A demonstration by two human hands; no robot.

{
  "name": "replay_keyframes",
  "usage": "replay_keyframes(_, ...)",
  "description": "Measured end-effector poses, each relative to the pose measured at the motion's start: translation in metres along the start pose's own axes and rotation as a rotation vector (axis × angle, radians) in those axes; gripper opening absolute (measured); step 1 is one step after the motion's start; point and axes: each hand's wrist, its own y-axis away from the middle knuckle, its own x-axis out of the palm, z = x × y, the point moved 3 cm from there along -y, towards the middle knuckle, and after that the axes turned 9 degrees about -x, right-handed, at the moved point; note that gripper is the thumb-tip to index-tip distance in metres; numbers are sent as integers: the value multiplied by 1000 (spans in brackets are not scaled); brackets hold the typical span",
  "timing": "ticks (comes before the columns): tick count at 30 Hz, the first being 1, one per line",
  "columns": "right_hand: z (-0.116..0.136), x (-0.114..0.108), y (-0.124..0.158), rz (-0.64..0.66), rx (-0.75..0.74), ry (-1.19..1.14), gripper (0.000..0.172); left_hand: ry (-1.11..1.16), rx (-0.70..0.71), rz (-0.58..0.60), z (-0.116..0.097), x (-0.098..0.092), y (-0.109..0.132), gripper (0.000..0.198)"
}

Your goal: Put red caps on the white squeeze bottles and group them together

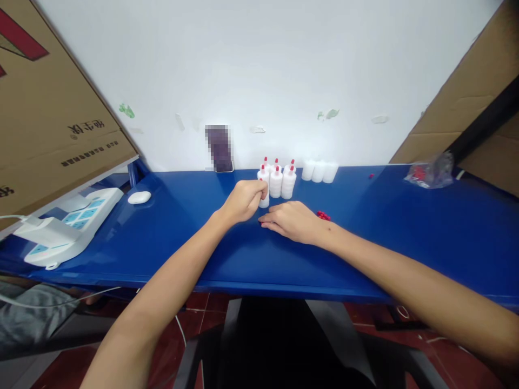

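Note:
Several white squeeze bottles [288, 185] with pointed nozzles and red tip caps stand upright in a tight group near the wall. My left hand [243, 201] is closed at the upper part of the front-left bottle [264, 202], its fingers hiding part of it. Just to the right, my right hand [292, 220] lies low over the tabletop, fingers together and pointing left. A bit of red, seemingly a small cap, shows at its fingertips, mostly hidden. Behind my right wrist is a small pile of red caps [323, 215].
Several white bottles without nozzles [319, 171] stand by the wall. A clear bag with red pieces [425, 174] lies far right on the blue table [389, 232]. At left are a power strip [87, 219], a white case [139, 198] and a large carton [52, 108]. A blurred phone-like object [219, 148] leans on the wall.

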Motion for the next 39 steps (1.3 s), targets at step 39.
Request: replay_keyframes(39,-34,-15,13,-525,335,-826,34,17,38,120,-18,23,5,19)
